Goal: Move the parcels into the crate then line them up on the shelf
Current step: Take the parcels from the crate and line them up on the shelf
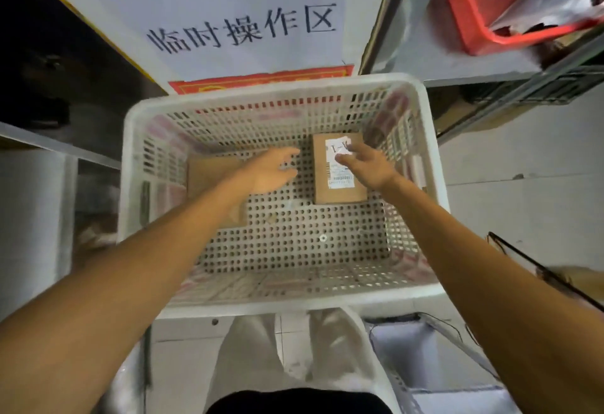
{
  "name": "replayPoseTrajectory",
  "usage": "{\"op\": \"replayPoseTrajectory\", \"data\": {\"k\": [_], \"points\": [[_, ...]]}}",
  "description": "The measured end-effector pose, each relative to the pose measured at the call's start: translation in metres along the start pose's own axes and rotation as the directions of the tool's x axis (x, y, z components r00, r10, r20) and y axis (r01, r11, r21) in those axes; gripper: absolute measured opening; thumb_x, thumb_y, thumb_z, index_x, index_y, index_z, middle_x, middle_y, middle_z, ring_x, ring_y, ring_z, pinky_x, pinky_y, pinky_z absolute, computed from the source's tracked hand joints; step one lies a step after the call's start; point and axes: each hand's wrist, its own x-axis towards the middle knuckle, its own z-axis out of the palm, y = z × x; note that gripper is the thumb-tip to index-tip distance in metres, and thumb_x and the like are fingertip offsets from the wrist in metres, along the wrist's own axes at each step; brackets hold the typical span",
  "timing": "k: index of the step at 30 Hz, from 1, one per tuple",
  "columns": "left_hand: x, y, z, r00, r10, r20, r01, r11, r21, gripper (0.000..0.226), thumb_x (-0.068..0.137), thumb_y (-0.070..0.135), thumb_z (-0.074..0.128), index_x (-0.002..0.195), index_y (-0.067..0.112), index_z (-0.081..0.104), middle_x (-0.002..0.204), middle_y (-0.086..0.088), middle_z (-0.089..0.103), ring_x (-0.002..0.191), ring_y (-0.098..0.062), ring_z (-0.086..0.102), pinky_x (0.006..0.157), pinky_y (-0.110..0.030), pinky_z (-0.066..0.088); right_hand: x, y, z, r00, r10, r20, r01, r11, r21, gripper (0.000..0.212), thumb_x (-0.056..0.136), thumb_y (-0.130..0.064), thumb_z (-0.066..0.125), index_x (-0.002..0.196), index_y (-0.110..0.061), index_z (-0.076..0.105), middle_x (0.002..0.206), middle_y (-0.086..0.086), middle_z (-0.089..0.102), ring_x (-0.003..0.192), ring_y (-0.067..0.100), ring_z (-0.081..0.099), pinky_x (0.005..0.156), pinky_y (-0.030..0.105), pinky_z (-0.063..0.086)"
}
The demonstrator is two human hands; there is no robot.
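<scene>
White perforated plastic crate [281, 87] sits on pale tiled floor [523, 201], the person standing at its near rim. Two cardboard parcels lie flat inside on its floor, well apart: labelled parcel [336, 190] at far right, plain parcel [209, 172] at left, partly under the left forearm.

Left hand [271, 170]: fingers spread, holding nothing, between the parcels. Right hand [369, 165]: fingers loosely extended over the label; contact unclear.

Beyond the crate, a white sign [242, 28] with large black characters. Upper right, a grey metal shelf [457, 67] carrying a red plastic basket [470, 21].
</scene>
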Motion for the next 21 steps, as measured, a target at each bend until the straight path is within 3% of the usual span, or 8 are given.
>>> {"op": "replayPoseTrajectory", "data": {"k": [4,9,12,15,17,19,21], "points": [[0.048,-0.011,0.033,0.997,-0.069,0.044,0.070,0.997,-0.038,0.053,0.098,0.026,0.050,0.148,0.025,0.030,0.151,-0.003,0.036,0.135,-0.021,0.040,0.109,-0.037,0.037,0.040,0.043,-0.002,0.995,0.089,0.042,-0.090,0.996,0.021,0.062,0.092,-0.038,0.062,0.143,-0.011,0.040,0.146,0.012,0.044,0.132,0.027,0.046,0.111,0.036,0.035],[0.104,-0.024,0.074,0.991,-0.112,0.076,0.119,0.988,-0.093,0.053,0.098,0.020,0.049,0.148,0.022,0.030,0.150,-0.003,0.037,0.135,-0.020,0.040,0.100,-0.024,0.032,0.092,0.087,0.000,0.982,0.175,0.068,-0.183,0.973,0.141,0.062,0.094,-0.021,0.060,0.146,-0.004,0.031,0.145,0.010,0.044,0.133,0.028,0.044,0.107,0.030,0.038],[0.131,-0.031,0.097,0.987,-0.105,0.119,0.121,0.984,-0.133,0.055,0.097,0.014,0.051,0.148,0.024,0.029,0.137,0.009,0.044,0.133,-0.014,0.040,0.095,-0.017,0.031,0.113,0.113,0.003,0.974,0.227,0.015,-0.226,0.952,0.207,0.051,0.091,-0.013,0.063,0.137,-0.006,0.041,0.127,0.005,0.054,0.111,0.021,0.059,0.089,0.019,0.049],[0.155,-0.043,0.117,0.991,-0.089,0.096,0.105,0.978,-0.180,0.065,0.095,0.012,0.053,0.149,0.029,0.022,0.142,0.006,0.046,0.126,-0.013,0.047,0.096,-0.022,0.038,0.131,0.134,0.009,0.968,0.249,-0.021,-0.239,0.946,0.218,0.051,0.092,-0.016,0.062,0.137,-0.014,0.038,0.126,0.003,0.053,0.114,0.022,0.055,0.099,0.032,0.047],[0.167,-0.048,0.130,0.993,-0.105,0.057,0.114,0.973,-0.201,0.077,0.095,0.015,0.054,0.152,0.033,0.005,0.143,0.005,0.047,0.117,-0.011,0.050,0.094,-0.024,0.041,0.141,0.145,0.017,0.966,0.252,-0.054,-0.235,0.948,0.214,0.052,0.093,-0.019,0.062,0.138,-0.013,0.038,0.125,0.002,0.054,0.114,0.019,0.053,0.095,0.027,0.044],[0.177,-0.051,0.142,0.989,-0.141,-0.034,0.130,0.967,-0.219,0.086,0.094,0.022,0.057,0.151,0.032,-0.006,0.142,0.004,0.048,0.114,-0.011,0.052,0.092,-0.025,0.040,0.147,0.158,0.029,0.964,0.256,-0.071,-0.232,0.941,0.247,0.055,0.090,-0.026,0.066,0.138,-0.013,0.041,0.124,0.002,0.057,0.115,0.020,0.056,0.097,0.031,0.047],[0.182,-0.057,0.153,0.974,-0.196,-0.116,0.166,0.959,-0.229,0.084,0.092,0.029,0.060,0.152,0.028,0.000,0.141,0.004,0.048,0.116,-0.013,0.052,0.090,-0.026,0.040,0.148,0.170,0.042,0.959,0.263,-0.105,-0.221,0.927,0.302,0.057,0.087,-0.030,0.070,0.134,-0.014,0.042,0.124,0.004,0.060,0.113,0.023,0.059,0.098,0.039,0.049]]}}
